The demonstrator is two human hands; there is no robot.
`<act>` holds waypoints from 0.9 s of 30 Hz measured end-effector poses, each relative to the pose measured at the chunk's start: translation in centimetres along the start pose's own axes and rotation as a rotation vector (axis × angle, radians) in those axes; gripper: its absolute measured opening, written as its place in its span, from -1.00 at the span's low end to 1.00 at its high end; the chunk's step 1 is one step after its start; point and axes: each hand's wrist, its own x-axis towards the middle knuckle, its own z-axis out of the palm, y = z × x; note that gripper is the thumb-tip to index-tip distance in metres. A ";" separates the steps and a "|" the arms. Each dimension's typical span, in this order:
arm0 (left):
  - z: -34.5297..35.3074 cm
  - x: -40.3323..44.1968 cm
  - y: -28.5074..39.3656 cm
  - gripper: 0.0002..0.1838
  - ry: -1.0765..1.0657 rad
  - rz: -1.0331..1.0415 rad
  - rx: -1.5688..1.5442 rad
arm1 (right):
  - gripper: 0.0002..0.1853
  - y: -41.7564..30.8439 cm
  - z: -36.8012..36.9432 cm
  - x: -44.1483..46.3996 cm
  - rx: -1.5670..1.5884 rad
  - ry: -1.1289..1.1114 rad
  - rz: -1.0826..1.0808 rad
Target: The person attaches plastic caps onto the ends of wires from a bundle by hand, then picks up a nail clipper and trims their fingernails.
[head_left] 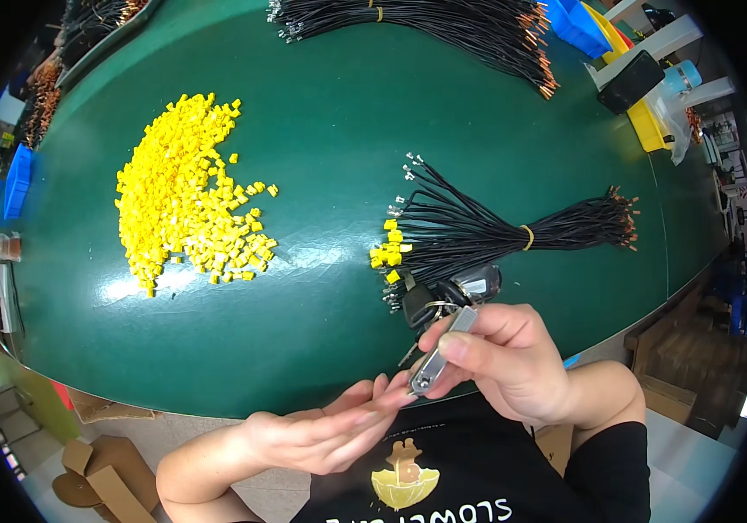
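Observation:
My right hand (513, 362) is closed around a silver nail clipper (445, 350), thumb on top of it. A ring with black keys (420, 305) and a dark key fob (481, 282) hangs from the clipper, over the wires. My left hand (325, 431) is open, fingers stretched out and holding nothing, with one fingertip at the clipper's jaws. Just beyond the keys lies a bundle of black wires (565, 228), tied with a yellowish band (527, 237). Several wire ends carry yellow connector housings (390, 252); others show bare metal terminals.
A large heap of small yellow housings (182, 192) lies on the green table (330, 131) to the left. Another black wire bundle (443, 33) is at the far edge. Blue bins (578, 28) and a yellow bin (648, 128) stand at the right; cardboard boxes (108, 475) sit below left.

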 end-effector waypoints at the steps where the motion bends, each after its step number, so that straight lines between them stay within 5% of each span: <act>1: 0.1 0.0 0.0 -0.77 0.007 0.005 0.004 | -0.82 0.0 0.0 0.0 0.000 0.001 -0.001; 7: 0.0 -0.1 0.3 -0.76 -0.024 0.030 -0.031 | -0.82 0.1 -0.3 0.0 -0.022 -0.004 -0.049; 9: 0.1 0.2 0.7 -0.73 -0.036 -0.114 -0.128 | -0.82 0.3 -0.5 -0.2 -0.033 -0.004 -0.067; 16: 0.4 0.2 2.2 -0.66 -0.005 -0.511 -0.605 | -0.67 1.8 -1.7 -0.2 -0.361 -0.073 -0.931; 27: 0.5 0.9 2.9 -0.67 0.042 -0.582 -0.618 | -0.51 2.4 -2.9 0.5 -0.665 -0.275 -1.012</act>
